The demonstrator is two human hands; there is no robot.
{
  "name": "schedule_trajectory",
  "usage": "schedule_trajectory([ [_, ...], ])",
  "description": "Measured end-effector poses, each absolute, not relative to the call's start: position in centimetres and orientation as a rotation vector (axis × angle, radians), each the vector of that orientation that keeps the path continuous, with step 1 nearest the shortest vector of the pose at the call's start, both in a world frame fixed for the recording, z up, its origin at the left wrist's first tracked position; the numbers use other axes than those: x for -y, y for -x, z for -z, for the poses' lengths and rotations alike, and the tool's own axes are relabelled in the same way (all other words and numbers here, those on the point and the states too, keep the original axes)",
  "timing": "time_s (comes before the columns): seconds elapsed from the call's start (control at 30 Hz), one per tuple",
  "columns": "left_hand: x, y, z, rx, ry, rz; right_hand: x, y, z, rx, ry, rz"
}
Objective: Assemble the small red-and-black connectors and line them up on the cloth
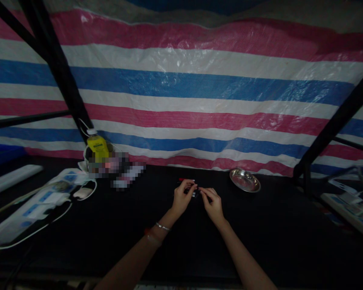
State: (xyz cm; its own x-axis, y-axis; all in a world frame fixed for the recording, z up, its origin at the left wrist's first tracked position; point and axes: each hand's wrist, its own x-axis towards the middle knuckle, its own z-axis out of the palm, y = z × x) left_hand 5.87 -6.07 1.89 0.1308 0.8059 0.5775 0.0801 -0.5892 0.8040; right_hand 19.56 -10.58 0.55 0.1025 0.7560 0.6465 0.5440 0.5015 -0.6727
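Both hands are close together over the middle of a black table (124, 225). My left hand (182, 196) is closed in a pinch, thumb against fingers, at something too small and dark to name. My right hand (212, 201) is pinched likewise, its fingertips a short way to the right of the left ones. Behind the left fingers lies a thin red item (181, 179), mostly covered by the hand. Between the two hands, a small shiny piece (194, 194) shows low on the table; its kind cannot be made out.
A round metal dish (245, 180) stands back right. At left are a power strip (33, 209) with plugs and white cables, and a yellow bottle (98, 146). Another power strip (351, 209) lies far right. Black frame posts (60, 76) and a striped sheet (199, 88) bound the back.
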Motion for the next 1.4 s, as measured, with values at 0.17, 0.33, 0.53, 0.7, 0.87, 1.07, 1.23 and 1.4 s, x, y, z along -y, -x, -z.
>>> schedule_trajectory([
  [0.17, 6.01, -6.00, -1.86, -0.881, -1.822, -1.479, 10.62, -19.45, -0.53, 1.572, 1.144, -0.253],
  [0.33, 5.88, -5.92, -1.86, -0.878, -1.835, -1.460, 10.61, -19.59, -0.48, 1.459, 1.138, -0.251],
  [0.53, 5.93, -5.93, -1.87, -0.824, -1.881, -1.348, 10.60, -19.59, -0.43, 1.472, 1.106, -0.307],
  [0.7, 5.76, -5.72, -1.90, -0.872, -1.918, -1.416, 10.52, -19.55, -0.34, 1.474, 1.087, -0.291],
  [0.87, 5.72, -5.64, -1.86, -0.864, -1.991, -1.430, 10.57, -19.62, -0.42, 1.473, 1.090, -0.265],
  [1.07, 5.70, -5.52, -1.92, -0.873, -1.988, -1.441, 10.49, -19.82, -0.27, 1.463, 1.111, -0.250],
  [1.23, 5.50, -5.52, -1.66, -0.847, -1.988, -1.393, 10.59, -19.80, -0.39, 1.470, 1.111, -0.285],
  [1.4, 5.90, -5.78, -1.95, -0.829, -1.913, -1.349, 10.53, -19.64, -0.20, 1.494, 1.131, -0.277],
])
